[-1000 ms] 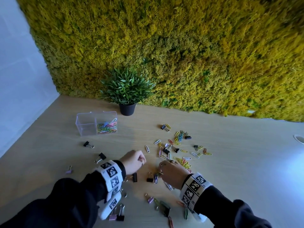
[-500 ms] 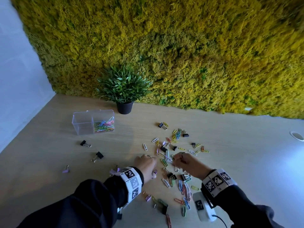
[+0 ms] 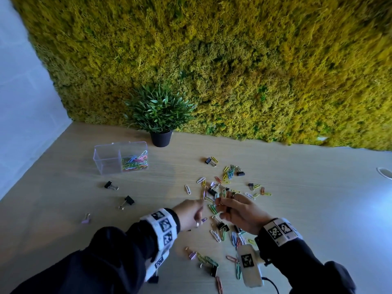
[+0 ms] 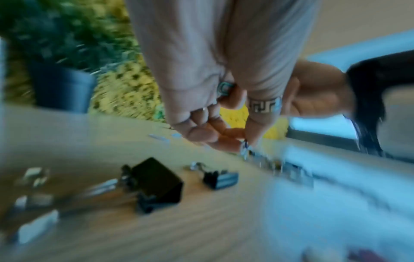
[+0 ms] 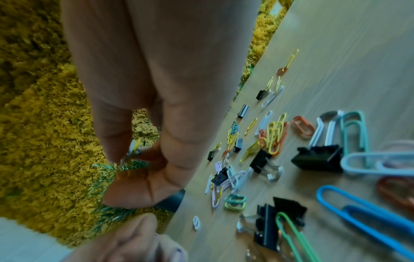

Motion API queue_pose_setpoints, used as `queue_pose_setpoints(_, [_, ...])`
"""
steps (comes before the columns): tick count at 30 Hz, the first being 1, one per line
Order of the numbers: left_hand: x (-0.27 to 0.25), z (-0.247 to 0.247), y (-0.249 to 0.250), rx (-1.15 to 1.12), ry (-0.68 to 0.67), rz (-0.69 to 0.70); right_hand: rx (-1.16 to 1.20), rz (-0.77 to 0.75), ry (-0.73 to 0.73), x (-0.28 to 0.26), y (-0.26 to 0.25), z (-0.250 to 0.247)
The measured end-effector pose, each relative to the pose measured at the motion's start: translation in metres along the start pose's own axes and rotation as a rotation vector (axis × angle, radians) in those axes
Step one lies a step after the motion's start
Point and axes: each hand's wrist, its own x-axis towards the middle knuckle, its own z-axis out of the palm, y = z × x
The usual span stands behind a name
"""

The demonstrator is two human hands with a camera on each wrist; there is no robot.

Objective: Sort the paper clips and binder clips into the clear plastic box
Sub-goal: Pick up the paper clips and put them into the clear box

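Coloured paper clips (image 3: 228,176) and black binder clips (image 3: 222,226) lie scattered on the wooden table. The clear plastic box (image 3: 107,160) stands at the back left, with paper clips (image 3: 134,162) in its right compartment. My right hand (image 3: 220,203) hovers over the pile and pinches a few paper clips (image 5: 132,150) between thumb and fingers. My left hand (image 3: 197,215) sits close beside it, fingers curled, with a purple paper clip (image 3: 204,220) sticking out. In the blurred left wrist view its fingertips (image 4: 233,141) pinch small clips.
A potted plant (image 3: 159,115) stands behind the box against the moss wall. Black binder clips (image 3: 110,185) (image 3: 128,201) and a pink one (image 3: 86,219) lie apart on the left. More clips (image 3: 209,261) lie near the table's front edge.
My right hand has lifted off the pile with clips pinched in it. The left hand has moved right, and the two hands are now close together.
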Motion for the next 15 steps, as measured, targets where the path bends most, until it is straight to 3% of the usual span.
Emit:
queue_pose_setpoints(2, [-0.007, -0.014, -0.012, -0.368, 0.054, -0.079, 0.035, 0.005, -0.029, 0.001, -0.002, 0.004])
queue_pose_setpoints(6, [-0.023, -0.041, -0.032, -1.409, 0.093, -0.101, 0.058, 0.028, -0.092, 0.014, -0.008, 0.011])
queue_pose_setpoints(9, [-0.029, -0.053, -0.051, -1.787, 0.09, -0.12, -0.089, 0.065, 0.056, 0.038, -0.009, 0.024])
queue_pose_setpoints(11, [-0.03, -0.057, -0.065, -1.943, 0.003, -0.035, -0.336, 0.075, 0.178, 0.062, -0.008, 0.034])
queue_pose_setpoints(13, [-0.031, -0.059, -0.075, -2.051, -0.208, 0.107, -0.812, 0.08, 0.233, 0.079, -0.007, 0.048])
queue_pose_setpoints(15, [-0.032, -0.063, -0.082, -2.049, -0.213, 0.111, -1.321, 0.074, 0.213, 0.093, -0.003, 0.056])
